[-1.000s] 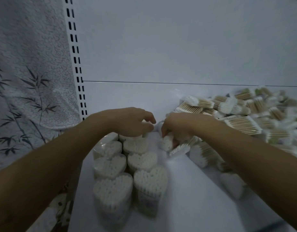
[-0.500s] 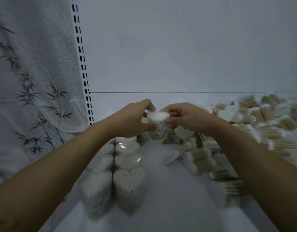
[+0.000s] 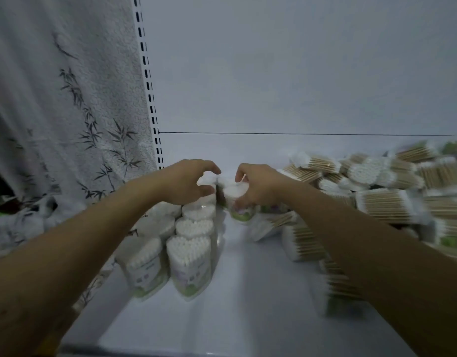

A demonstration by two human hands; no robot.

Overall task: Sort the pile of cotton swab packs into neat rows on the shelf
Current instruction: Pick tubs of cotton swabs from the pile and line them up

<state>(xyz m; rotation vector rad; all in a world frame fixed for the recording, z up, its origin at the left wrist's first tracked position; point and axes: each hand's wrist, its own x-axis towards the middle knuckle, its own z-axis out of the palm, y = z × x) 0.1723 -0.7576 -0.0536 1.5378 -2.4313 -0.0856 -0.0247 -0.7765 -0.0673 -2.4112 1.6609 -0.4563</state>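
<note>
A heart-shaped clear pack of white cotton swabs [image 3: 235, 194] is being grasped near its top by the right hand [image 3: 260, 186], the grip being curled round it. The pack is being held upright close to the back edge of the white shelf [image 3: 248, 292], left of the middle. The left hand [image 3: 186, 184] is being held just beside it, finger and thumb being arched in a C shape; whether that grip is grasping the pack or is released cannot be told. Below the left hand, two rows of standing heart-shaped swab packs [image 3: 191, 251] are being carried along the shelf's left edge, running from front to back. A loose pile of swab packs with wooden sticks [image 3: 382, 199] is being spread along the right edge and into the back right corner. A grey bamboo-print curtain [image 3: 67, 99] is hanging beyond the left edge.
</note>
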